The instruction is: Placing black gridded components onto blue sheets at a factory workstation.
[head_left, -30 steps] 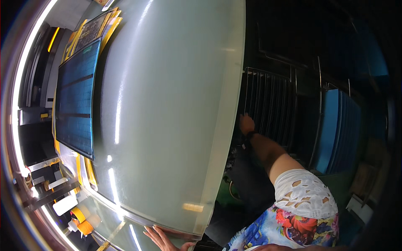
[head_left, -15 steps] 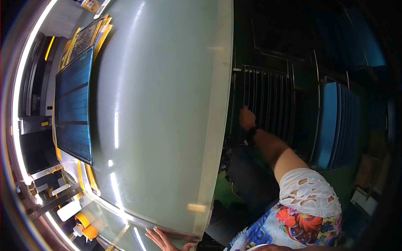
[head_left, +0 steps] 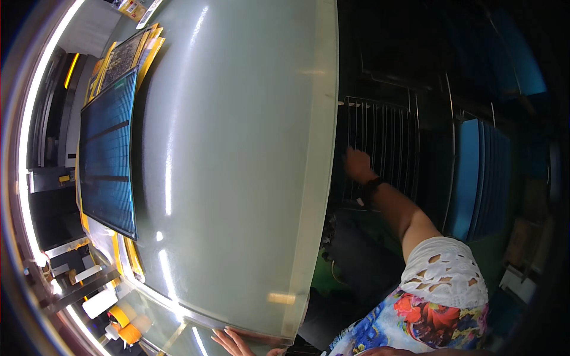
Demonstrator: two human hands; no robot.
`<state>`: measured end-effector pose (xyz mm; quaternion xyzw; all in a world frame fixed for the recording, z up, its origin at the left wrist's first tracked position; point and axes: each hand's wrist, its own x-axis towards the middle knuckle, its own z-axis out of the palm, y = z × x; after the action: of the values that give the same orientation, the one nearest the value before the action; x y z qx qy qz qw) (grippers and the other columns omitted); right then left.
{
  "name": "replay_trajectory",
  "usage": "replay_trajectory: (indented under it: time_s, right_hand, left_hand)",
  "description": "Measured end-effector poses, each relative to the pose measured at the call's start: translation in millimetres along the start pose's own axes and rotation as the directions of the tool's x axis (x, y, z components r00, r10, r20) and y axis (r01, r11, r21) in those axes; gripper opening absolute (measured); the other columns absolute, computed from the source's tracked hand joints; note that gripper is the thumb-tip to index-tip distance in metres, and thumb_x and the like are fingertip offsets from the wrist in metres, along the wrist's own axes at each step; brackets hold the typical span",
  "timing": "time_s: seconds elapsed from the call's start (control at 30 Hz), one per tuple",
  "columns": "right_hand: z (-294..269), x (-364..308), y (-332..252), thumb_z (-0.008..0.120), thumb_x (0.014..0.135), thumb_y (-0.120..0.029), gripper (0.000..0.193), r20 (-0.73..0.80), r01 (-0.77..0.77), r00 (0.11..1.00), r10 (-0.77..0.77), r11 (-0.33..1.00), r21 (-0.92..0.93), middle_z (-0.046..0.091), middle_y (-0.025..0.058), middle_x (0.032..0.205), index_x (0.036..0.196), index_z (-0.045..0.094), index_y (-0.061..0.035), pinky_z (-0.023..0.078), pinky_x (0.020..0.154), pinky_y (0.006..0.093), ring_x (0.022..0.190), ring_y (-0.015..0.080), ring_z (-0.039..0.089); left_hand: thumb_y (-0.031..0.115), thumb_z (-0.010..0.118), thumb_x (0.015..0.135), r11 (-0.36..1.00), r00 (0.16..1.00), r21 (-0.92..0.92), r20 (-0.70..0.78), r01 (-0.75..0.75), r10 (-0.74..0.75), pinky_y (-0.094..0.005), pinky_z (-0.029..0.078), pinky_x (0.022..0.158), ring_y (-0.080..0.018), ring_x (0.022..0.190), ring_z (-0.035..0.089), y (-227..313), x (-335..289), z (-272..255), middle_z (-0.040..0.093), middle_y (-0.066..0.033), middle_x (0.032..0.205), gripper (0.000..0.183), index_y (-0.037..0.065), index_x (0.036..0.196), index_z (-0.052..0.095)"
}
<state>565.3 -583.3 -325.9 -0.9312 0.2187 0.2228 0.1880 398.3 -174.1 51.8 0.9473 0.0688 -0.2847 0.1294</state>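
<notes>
Tabletop [head_left: 249,172] stretches broad past left hand [head_left: 232,342], spread at its edge; right hand [head_left: 360,165], grip unclear, near the rack [head_left: 387,145].

No words or numbers can be read on anything here. A yellow packet [head_left: 132,9] at the far left end of the table [head_left: 243,178] bears print too small to make out. The white slab [head_left: 148,15] beside it shows a dark patch, also illegible. Near the top corner of the blue panel [head_left: 107,155] is a faint greenish mark; whether it is lettering cannot be told. A small yellow patch [head_left: 65,178] at left shows only its colour.
</notes>
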Motion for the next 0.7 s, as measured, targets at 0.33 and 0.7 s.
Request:
replay_trajectory:
  time_s: [0.33,0.7]
  right_hand:
    - [17,168,-43,0.056,0.085,-0.023,0.021,0.115,0.265,0.962,-0.249,0.952,-0.153,0.068,0.0139,0.097,0.093,0.068,-0.0079,0.055,0.071,0.0415,0.091,0.0296,0.067]
    - [51,188,-35,0.053,0.087,-0.026,0.026,0.120,-0.039,0.992,0.049,0.996,-0.085,0.068,0.0133,0.101,0.097,0.069,-0.0087,0.055,0.072,0.0418,0.094,0.0283,0.067]
  left_hand:
    - [0.030,0.085,0.060,0.999,0.999,-0.007,0.043,-0.032,0.033,-0.0627,0.013,0.109,-0.0567,0.135,-0.008,-12,1,5,-0.010,-0.0352,0.149,0.123,0.003,0.149,0.005]
    - [0.021,0.087,0.055,0.993,1.000,0.116,-0.021,-0.002,0.005,-0.0619,0.017,0.108,-0.0564,0.136,-0.004,12,60,9,-0.008,-0.0358,0.149,0.125,0.003,0.149,0.006]
